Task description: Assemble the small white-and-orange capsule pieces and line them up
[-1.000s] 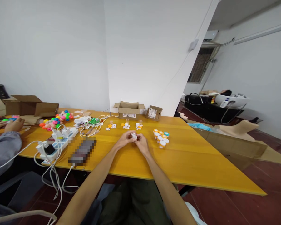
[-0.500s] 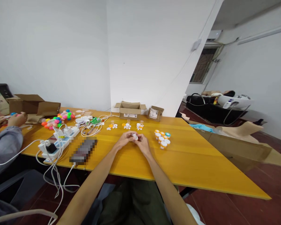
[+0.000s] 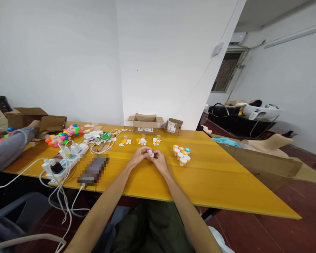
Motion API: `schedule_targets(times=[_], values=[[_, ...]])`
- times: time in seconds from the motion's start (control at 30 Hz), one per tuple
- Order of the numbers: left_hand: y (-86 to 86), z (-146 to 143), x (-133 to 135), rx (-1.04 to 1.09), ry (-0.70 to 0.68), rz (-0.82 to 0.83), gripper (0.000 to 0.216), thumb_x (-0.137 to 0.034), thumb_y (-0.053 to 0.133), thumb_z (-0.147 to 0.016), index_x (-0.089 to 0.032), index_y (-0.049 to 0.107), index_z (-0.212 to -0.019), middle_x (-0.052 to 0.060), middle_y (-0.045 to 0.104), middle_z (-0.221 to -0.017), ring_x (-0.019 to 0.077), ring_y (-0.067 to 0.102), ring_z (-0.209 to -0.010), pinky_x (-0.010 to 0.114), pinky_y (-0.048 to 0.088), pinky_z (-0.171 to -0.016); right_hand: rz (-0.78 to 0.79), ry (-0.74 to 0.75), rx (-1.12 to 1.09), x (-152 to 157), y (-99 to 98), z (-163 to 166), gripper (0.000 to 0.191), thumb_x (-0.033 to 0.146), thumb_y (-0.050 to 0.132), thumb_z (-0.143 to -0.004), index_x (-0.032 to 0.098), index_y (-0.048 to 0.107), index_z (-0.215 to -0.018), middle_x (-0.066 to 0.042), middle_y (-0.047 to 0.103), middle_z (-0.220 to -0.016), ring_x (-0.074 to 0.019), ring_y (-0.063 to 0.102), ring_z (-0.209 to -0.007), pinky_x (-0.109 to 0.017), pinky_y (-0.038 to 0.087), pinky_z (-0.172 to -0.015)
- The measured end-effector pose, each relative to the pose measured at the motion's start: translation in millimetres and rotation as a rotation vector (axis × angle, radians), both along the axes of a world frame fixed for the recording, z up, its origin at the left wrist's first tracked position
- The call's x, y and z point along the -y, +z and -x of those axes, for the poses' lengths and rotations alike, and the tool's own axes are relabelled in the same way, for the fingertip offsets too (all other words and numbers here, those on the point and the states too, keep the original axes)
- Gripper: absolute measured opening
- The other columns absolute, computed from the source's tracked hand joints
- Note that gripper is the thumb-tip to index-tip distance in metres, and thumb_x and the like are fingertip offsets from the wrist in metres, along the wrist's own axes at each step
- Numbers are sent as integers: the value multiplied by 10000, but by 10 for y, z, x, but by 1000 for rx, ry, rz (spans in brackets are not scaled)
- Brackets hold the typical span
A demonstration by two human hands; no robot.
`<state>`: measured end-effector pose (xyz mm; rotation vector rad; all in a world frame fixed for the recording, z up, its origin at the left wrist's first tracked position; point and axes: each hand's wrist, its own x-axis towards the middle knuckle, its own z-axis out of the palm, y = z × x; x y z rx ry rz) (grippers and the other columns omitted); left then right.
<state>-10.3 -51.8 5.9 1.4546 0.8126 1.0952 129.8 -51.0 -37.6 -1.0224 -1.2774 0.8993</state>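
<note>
Between my two hands is a small clear-and-white plastic piece [image 3: 150, 153], perhaps a little cup or jar; its exact kind is too small to tell. My left hand [image 3: 139, 156] has its fingers closed on the left side of it. From the right, my right hand [image 3: 159, 160] pinches the same piece. To the right stands a cluster of small jars [image 3: 182, 154] with white, orange and teal lids. Beyond my hands lie groups of small white and orange discs [image 3: 141, 141], with clear cups [image 3: 158, 137] beside them.
Two cardboard boxes, one open [image 3: 145, 124] and one smaller [image 3: 173, 126], stand by the wall. Leftward are a blurred phone [image 3: 93, 170], a power strip [image 3: 68, 158] with cables, and colourful balls [image 3: 64, 135]. A co-worker's sleeve [image 3: 13, 147] reaches over the table's left end.
My hands stay together around the small piece, with barely any shift. At the left, the co-worker's arm has stretched forward towards the cardboard box. The view has turned slightly.
</note>
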Motion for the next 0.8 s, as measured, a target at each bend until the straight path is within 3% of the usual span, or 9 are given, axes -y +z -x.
schedule_targets(times=[0.13,0.27,0.37,0.63,0.8], values=[[-39,-20,-24,-14,60,20,478,-434,887,-562,-181,627,-874,78,749,-975,223,691,-909,333,539,-787,-11,1,40,4,-15,10,375,464,810,-553,235,578,-739,4,711,-719,-190,652,-676,-317,531,-641],[-17,3,-10,5,-15,27,564,-405,891,-567,-207,650,-1036,94,748,-1085,253,673,-1052,369,522,-897,-12,6,30,18,16,0,381,480,809,-558,235,582,-741,-8,712,-733,-200,655,-688,-332,537,-659],[15,24,3,39,-57,29,527,-412,862,-606,-203,683,-1055,104,746,-1108,274,649,-1124,396,490,-965,-6,3,2,28,48,-4,402,503,813,-550,235,572,-728,-9,699,-722,-205,649,-687,-340,537,-657],[-29,-1,-54,-22,133,-18,472,-358,893,-536,-194,690,-930,52,730,-943,224,660,-989,332,514,-876,24,9,44,49,53,7,407,481,828,-529,232,578,-732,0,690,-706,-201,643,-672,-337,530,-650],[16,33,-12,-21,-27,-13,577,-335,874,-578,-229,684,-1113,62,721,-1093,223,642,-1057,317,491,-893,7,2,25,36,39,0,369,477,797,-555,237,573,-723,-8,696,-708,-210,651,-684,-339,532,-645]])
